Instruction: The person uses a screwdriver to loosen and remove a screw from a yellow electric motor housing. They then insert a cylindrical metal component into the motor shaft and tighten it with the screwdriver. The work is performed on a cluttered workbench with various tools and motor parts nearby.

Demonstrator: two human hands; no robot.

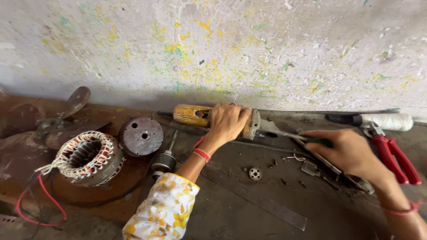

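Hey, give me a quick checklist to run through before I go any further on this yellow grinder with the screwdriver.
1. Left hand gripping the yellow angle grinder body: ok.
2. Right hand holding the green-handled screwdriver with its tip at the grinder's metal head: ok.
3. Tip seated in a screw: cannot tell, too small.
4. Grinder unplugged: cannot tell, cord runs out of view.
5. Loose small parts such as the round washer lying clear of both hands: ok.
6. Red-handled pliers within reach of the right hand: ok.
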